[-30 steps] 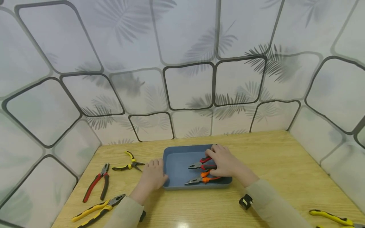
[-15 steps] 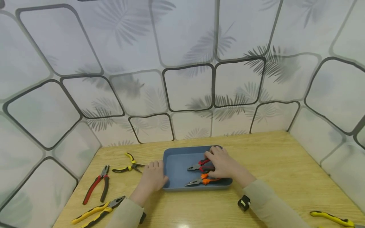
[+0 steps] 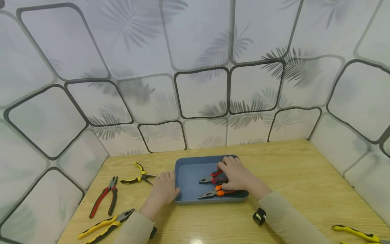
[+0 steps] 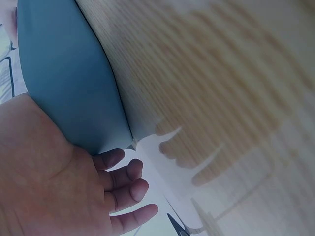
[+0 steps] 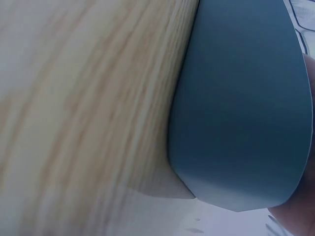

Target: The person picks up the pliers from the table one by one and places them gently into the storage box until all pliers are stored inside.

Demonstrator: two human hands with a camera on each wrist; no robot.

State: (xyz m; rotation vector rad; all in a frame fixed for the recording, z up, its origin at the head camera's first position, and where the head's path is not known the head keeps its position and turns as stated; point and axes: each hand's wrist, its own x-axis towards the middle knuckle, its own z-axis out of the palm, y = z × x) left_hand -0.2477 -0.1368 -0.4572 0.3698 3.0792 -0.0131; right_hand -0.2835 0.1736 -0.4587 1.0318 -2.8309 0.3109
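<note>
In the head view a shallow blue tray [image 3: 192, 169] stands on the wooden table. My right hand [image 3: 239, 176] reaches in over its right side and holds red-and-black pliers [image 3: 210, 179] by the handles, which its fingers partly hide. Orange-handled needle-nose pliers [image 3: 213, 194] lie in the tray just in front, close to that thumb. Against the tray's left wall rests my left hand [image 3: 164, 189], its thumb by the rim. The left wrist view shows the left palm [image 4: 49, 172] beside the tray wall, fingers loosely bent and holding nothing. In the right wrist view the tray wall [image 5: 241, 108] hides most of the right hand.
Left of the tray lie small yellow-and-black pliers [image 3: 142, 177], another red-and-black pair [image 3: 110, 189] and larger yellow-and-black pliers [image 3: 117, 220]. Yellow-handled pliers [image 3: 356, 233] lie at the front right, partly out of view. Patterned panels [image 3: 201, 95] enclose the table's back and sides.
My right hand has shifted slightly left and down in the head view, and the red-and-black pliers moved with it. The left hand and the tray stay nearly still.
</note>
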